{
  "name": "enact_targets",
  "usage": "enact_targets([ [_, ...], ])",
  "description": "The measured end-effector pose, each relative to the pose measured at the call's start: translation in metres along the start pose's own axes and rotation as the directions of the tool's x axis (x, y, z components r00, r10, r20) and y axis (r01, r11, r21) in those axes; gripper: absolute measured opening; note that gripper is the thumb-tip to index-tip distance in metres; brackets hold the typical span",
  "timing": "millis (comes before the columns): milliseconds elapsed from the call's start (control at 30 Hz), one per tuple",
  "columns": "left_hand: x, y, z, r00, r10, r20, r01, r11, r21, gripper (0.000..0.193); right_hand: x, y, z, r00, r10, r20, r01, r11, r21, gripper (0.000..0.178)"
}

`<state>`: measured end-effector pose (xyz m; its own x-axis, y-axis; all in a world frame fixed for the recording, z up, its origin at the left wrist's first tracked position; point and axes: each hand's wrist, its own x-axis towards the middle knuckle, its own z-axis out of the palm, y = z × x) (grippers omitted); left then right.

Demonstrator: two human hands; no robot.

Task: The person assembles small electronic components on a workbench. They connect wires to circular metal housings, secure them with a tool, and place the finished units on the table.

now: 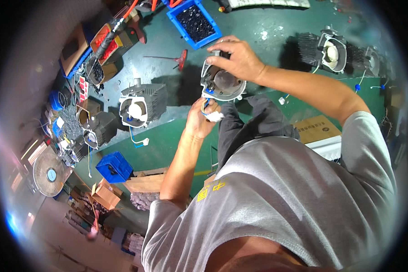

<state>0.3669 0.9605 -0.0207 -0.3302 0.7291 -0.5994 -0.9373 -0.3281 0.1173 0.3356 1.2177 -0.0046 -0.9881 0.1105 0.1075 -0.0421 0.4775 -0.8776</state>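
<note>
A grey metal motor housing (243,86) stands at the table's near edge, its round opening facing me. My right hand (240,59) grips the top of this housing, thumb and fingers around a small post there. Below the opening, thin blue and yellow wires (206,106) come out and end in a white connector (215,117). My left hand (201,119) is closed on the wires, just under the housing, with the connector beside its fingers. Left of the housing lies a red-handled hex key (182,60). Farther left, a similar finned motor housing (153,100) stands with its wires hanging down.
A blue bin (206,42) of small black parts sits at the far side. A screwdriver tool (107,44) hangs at the left, near a red-lined parts box (115,49). More housings (309,49) stand at the right. A fan (50,174) and blue crate (114,167) are at lower left.
</note>
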Motion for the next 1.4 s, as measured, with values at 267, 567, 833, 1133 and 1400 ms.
enact_targets([
  [267, -0.009, -0.018, 0.02, 0.866, 0.289, -0.409, -0.148, 0.928, 0.342, 0.025, -0.006, 0.003, -0.009, 1.0, 0.004, 0.007, -0.004, 0.998, -0.06, 0.068],
  [567, -0.071, -0.055, 0.053, 0.905, 0.363, -0.222, 0.038, 0.451, 0.891, 0.03, -0.141, -0.043, -0.131, 0.91, 0.413, -0.044, -0.354, 0.826, 0.438, 0.028],
  [833, -0.047, -0.072, 0.212, 0.934, 0.313, 0.174, -0.259, 0.256, 0.931, 0.024, -0.19, -0.012, -0.145, 0.531, 0.763, 0.368, -0.743, 0.211, 0.635, 0.029],
  [1133, 0.118, -0.12, 0.22, 0.927, 0.172, 0.333, -0.179, -0.577, 0.797, 0.042, -0.209, -0.008, -0.115, 0.537, 0.733, 0.418, -0.557, -0.064, 0.828, 0.022],
  [1400, 0.144, -0.145, 0.161, 0.983, 0.121, 0.141, -0.153, 0.098, 0.983, 0.024, -0.223, -0.04, -0.133, 0.665, 0.743, 0.076, -0.729, 0.622, 0.286, 0.041],
])
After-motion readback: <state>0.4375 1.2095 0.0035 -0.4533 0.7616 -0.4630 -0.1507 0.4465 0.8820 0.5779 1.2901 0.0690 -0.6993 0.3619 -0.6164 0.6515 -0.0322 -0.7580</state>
